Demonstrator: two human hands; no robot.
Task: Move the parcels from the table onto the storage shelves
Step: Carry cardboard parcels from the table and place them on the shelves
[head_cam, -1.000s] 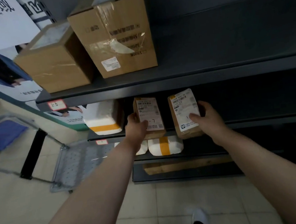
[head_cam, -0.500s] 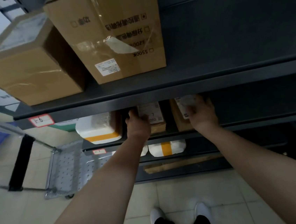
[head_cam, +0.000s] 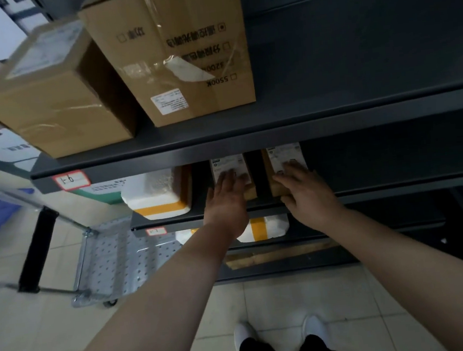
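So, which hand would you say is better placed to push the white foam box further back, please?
Probably the left hand: it rests on the small parcel right beside the foam box; the right hand sits farther over, on a second parcel.

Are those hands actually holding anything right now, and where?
Nothing is gripped. The left hand lays straight fingers on the labelled front of one small brown cardboard parcel; the right hand does the same on the neighbouring parcel.
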